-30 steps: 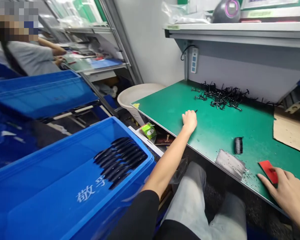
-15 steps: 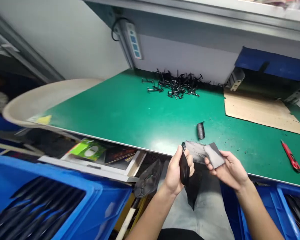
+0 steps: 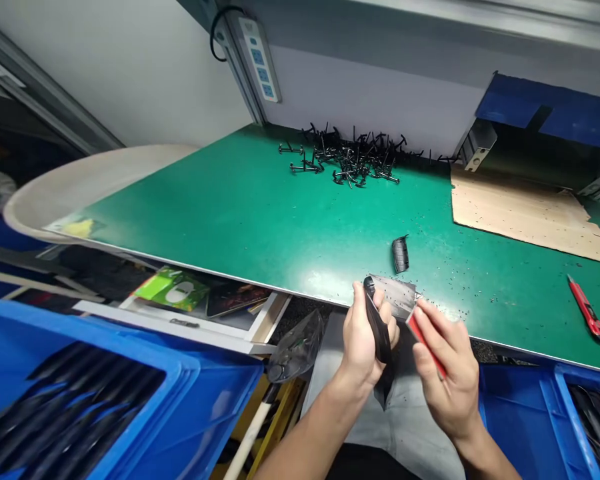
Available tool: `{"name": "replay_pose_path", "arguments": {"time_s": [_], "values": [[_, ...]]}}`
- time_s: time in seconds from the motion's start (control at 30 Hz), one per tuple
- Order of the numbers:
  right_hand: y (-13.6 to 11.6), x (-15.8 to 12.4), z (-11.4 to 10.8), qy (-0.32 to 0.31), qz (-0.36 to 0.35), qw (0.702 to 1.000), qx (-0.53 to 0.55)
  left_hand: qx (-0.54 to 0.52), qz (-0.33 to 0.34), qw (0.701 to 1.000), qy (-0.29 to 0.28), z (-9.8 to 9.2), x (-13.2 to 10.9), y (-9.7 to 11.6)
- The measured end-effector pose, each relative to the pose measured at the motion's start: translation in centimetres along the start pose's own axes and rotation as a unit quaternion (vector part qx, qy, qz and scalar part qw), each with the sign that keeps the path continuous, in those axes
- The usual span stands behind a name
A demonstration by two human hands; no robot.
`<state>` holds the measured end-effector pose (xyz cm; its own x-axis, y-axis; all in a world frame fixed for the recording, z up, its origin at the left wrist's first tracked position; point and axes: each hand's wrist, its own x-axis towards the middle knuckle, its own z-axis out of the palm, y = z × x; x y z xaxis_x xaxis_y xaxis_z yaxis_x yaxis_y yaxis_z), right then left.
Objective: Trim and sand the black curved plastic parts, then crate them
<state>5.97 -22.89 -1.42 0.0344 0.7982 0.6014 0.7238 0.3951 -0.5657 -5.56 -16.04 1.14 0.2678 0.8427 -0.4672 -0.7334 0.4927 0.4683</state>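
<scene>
My left hand [image 3: 367, 327] is closed round a black curved plastic part [image 3: 379, 333], whose narrow end points up toward the table edge. My right hand [image 3: 447, 367] grips a flat red-and-grey pad [image 3: 427, 347] between thumb and fingers, a little to the right of the black part. Under and between my hands, a grey smeared sheet [image 3: 395, 293] lies at the table edge. Just beyond it stands a small black ribbed piece [image 3: 401, 255]. Fine dark specks are scattered near my right hand.
The green table [image 3: 230, 220] carries a pile of black pins [image 3: 355, 157] at the back, cardboard [image 3: 525, 213] and a red utility knife [image 3: 587, 310] on the right. Blue crates [image 3: 180, 400] with black parts flank me. An open drawer [image 3: 180, 323] juts out at left.
My right hand has turned over, so the pad now shows its red edge instead of its grey face. My left hand keeps hold of the black part, almost in place.
</scene>
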Motion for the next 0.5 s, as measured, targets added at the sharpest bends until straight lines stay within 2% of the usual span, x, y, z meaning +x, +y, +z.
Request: {"name": "replay_pose_path", "arguments": {"time_s": [0.07, 0.17, 0.33, 0.43, 0.5], "values": [[-0.9, 0.1, 0.7, -0.016, -0.061, 0.998, -0.03, 0.002, 0.025, 0.999, 0.026, 0.1, -0.2, -0.3], [-1.9, 0.3, 1.6, -0.027, -0.067, 0.997, -0.025, 0.005, 0.06, 0.996, 0.063, 0.3, -0.4, -0.4], [-2.3, 0.1, 2.3, -0.002, -0.065, 0.997, -0.039, 0.034, 0.085, 0.995, 0.037, -0.2, -0.4, -0.4], [-2.4, 0.2, 2.8, -0.006, -0.058, 0.998, -0.022, 0.024, 0.119, 0.991, 0.048, -0.8, -0.1, -0.3], [-2.5, 0.4, 3.1, -0.008, -0.05, 0.999, -0.005, 0.006, 0.111, 0.993, 0.045, -1.2, 0.0, -0.3]]}}
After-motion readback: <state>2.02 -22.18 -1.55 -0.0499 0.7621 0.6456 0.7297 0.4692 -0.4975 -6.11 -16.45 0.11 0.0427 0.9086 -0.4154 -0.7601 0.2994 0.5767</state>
